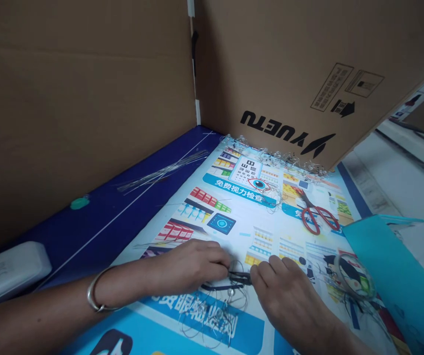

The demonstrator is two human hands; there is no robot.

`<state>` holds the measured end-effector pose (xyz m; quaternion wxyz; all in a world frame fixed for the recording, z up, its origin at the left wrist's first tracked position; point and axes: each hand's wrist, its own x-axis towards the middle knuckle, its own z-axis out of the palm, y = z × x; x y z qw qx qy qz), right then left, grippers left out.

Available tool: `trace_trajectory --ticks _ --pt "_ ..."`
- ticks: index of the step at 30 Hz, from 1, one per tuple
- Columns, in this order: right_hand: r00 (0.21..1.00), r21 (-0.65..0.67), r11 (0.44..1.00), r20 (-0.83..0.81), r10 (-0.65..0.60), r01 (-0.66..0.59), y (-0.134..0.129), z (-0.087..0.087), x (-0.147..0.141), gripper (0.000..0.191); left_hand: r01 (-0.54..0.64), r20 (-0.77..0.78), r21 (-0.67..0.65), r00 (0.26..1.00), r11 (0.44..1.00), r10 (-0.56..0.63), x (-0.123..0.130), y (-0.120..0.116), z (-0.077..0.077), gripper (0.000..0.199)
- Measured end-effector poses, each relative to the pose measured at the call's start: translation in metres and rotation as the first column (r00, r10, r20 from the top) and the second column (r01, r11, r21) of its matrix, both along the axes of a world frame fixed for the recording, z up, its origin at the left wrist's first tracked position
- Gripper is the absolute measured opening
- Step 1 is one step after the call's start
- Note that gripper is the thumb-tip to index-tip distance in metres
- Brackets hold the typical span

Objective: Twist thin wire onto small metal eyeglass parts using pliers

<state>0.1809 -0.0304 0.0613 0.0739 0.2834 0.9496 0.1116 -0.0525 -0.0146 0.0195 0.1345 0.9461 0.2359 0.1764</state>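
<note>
My right hand is closed around a small pair of dark pliers, whose jaws point left. My left hand, a bangle on its wrist, pinches a thin wire at the jaw tips; a fine loop of it shows between the two hands. Beneath both hands a loose tangle of bent wire pieces with small clear beads lies on the printed sheet. A dark strip lies just under the pliers. The pliers' handles are hidden inside my right fist.
Red-handled scissors lie at right, above a tape roll and a turquoise folder. Straight wires rest on the blue cloth. Many wire pieces line the cardboard wall. A white case sits far left.
</note>
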Motion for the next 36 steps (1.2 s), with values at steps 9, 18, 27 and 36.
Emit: trace_trajectory --ticks 9,18,27,36 --pt "0.999 -0.045 0.998 -0.025 0.045 -0.047 0.01 -0.006 0.003 0.011 0.029 -0.002 -0.034 1.0 0.999 -0.029 0.0 0.001 0.003 0.023" --pt "0.994 0.007 0.995 0.014 0.104 -0.104 0.015 -0.007 0.001 0.015 0.069 0.015 -0.032 0.998 0.997 -0.069 0.0 0.005 0.003 0.021" --pt "0.994 0.037 0.994 0.029 0.105 -0.106 0.01 -0.009 -0.001 0.015 0.081 -0.004 -0.002 0.997 0.997 -0.081 0.001 0.005 0.005 0.02" --pt "0.996 0.059 0.994 0.015 0.086 -0.087 0.006 -0.019 0.0 0.015 0.106 -0.039 -0.004 0.994 0.994 -0.106 0.0 0.006 0.005 0.017"
